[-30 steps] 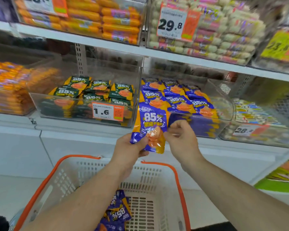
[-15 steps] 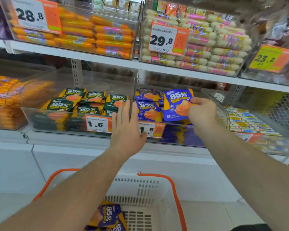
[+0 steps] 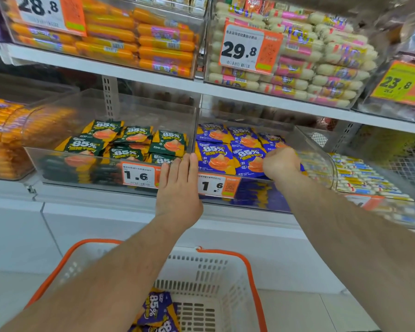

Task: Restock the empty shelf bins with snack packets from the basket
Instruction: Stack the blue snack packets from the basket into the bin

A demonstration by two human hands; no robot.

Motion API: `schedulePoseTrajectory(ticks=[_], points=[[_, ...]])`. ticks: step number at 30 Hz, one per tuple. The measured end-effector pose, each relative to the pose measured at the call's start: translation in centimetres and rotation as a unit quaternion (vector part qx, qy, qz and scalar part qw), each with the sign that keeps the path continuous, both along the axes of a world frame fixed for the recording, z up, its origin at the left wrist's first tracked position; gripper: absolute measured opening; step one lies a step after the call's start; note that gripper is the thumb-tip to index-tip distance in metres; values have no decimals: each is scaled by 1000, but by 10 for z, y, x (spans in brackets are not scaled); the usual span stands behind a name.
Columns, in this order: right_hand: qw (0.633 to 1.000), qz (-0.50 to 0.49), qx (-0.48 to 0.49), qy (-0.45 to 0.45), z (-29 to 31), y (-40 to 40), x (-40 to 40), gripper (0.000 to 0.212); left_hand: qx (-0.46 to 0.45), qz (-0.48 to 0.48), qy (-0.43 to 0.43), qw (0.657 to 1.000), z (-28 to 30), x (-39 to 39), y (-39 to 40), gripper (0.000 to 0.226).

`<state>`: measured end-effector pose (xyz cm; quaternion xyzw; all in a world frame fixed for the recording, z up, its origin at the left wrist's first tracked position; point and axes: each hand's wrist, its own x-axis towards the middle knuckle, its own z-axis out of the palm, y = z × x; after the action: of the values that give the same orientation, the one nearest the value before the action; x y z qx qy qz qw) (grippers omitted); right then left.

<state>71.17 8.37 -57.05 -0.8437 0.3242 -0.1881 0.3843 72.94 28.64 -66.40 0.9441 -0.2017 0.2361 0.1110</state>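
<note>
**Blue packets going into the bin**

The right hand (image 3: 281,163) is curled inside the blue bin (image 3: 316,149), seemingly setting down a blue packet (image 3: 213,158), though its fingers are hidden. The left hand (image 3: 177,188) rests flat-fingered on the bin front. Packets look light, soft and slippery; best pinched at an edge. More lie in the basket (image 3: 225,271).

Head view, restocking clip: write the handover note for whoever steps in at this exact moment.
Left hand: open, straight fingers against the front edge where the two clear plastic bins meet.
Right hand: inside the right-hand clear bin, fingers curled down at the blue snack packets; whether it grips one cannot be told.
Done: rows of blue packets lie in that bin; green snack packets fill the left bin.
Left: more blue packets remain in the white basket with orange handles.
</note>
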Motion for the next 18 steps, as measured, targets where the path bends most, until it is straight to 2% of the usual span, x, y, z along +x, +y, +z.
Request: schedulePoseTrajectory(ticks=[5,8,9,11,13,15,16,18], points=[[996,-22,-67,52,-2,0,0,25,5,-3,8,1000,-1,-1,0,97],[987,-56,-137,63,-4,2,-1,13,-6,-13,18,1000,2,-1,1,96],[985,-66,-153,41,-8,3,-1,12,-17,-21,17,999,0,-3,1,96],[964,-74,-244,-80,-18,9,-5,22,-68,-50,-10,996,-10,-9,4,95],[905,-28,-338,-255,-32,26,-11,26,-134,-101,-46,985,-31,-18,10,91],[868,48,-357,-342,-51,52,-16,21,-162,-131,-48,977,-61,-27,21,81],[870,76,-337,-353,-67,66,-17,20,-160,-130,-13,978,-77,-33,29,76],[905,104,-244,-333,-106,96,-22,19,-151,-108,126,974,-104,-40,46,63]])
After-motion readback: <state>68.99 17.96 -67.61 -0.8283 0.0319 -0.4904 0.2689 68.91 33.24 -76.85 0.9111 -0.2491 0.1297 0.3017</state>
